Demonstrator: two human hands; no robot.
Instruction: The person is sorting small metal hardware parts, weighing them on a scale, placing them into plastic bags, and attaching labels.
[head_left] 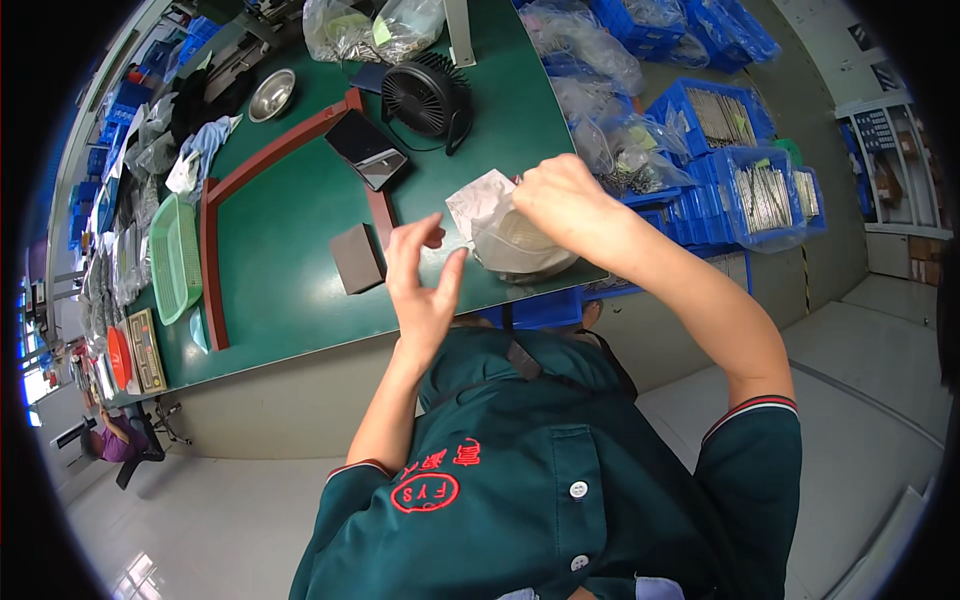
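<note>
Over the green table [290,290], bag [510,235] in hand.
My right hand [565,195] pinches the bag's top; my left hand [425,285] hangs spread just beside it.

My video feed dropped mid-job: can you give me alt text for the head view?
The right hand grips a clear plastic bag of small parts above a green table, while the left hand hovers open beside it. A black desk fan and blue plastic bins stand behind.
</note>
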